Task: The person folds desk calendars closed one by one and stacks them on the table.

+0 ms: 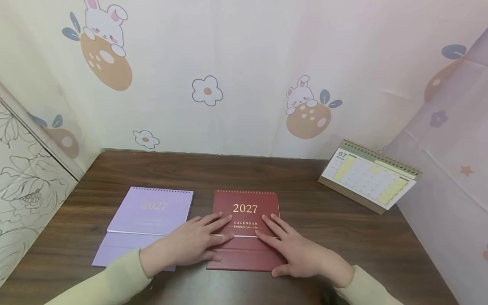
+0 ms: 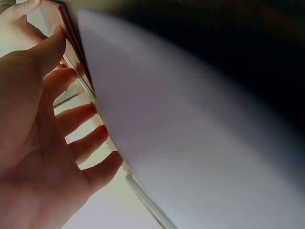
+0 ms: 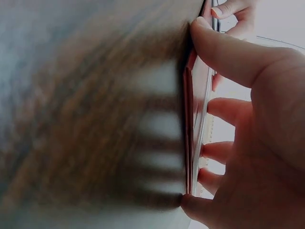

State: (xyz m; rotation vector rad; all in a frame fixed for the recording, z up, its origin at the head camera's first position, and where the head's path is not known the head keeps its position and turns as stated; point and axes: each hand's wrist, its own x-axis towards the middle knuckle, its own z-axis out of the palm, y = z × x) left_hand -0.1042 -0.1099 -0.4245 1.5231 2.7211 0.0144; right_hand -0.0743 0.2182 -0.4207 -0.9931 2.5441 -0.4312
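A dark red 2027 desk calendar [image 1: 245, 199] lies flat on the brown table, its spiral binding at the far edge and a plain lower flap toward me. My left hand [image 1: 192, 243] rests on its left side, fingers spread, fingertips on the cover and thumb on the flap. Opposite, my right hand [image 1: 303, 253] touches the right side with spread fingers, its thumb by the near corner. In the right wrist view the fingertips lie along the edge of the red calendar [image 3: 188, 129]. Left of it lies a purple 2027 calendar [image 1: 152, 212], partly hidden by my left forearm.
At the back right a green-and-white desk calendar [image 1: 370, 173] stands propped on its base, showing 07. The wooden table [image 1: 228, 169] ends at a curtain [image 1: 251, 51] printed with rabbits and flowers. A flower-patterned panel [image 1: 28, 190] borders the left side.
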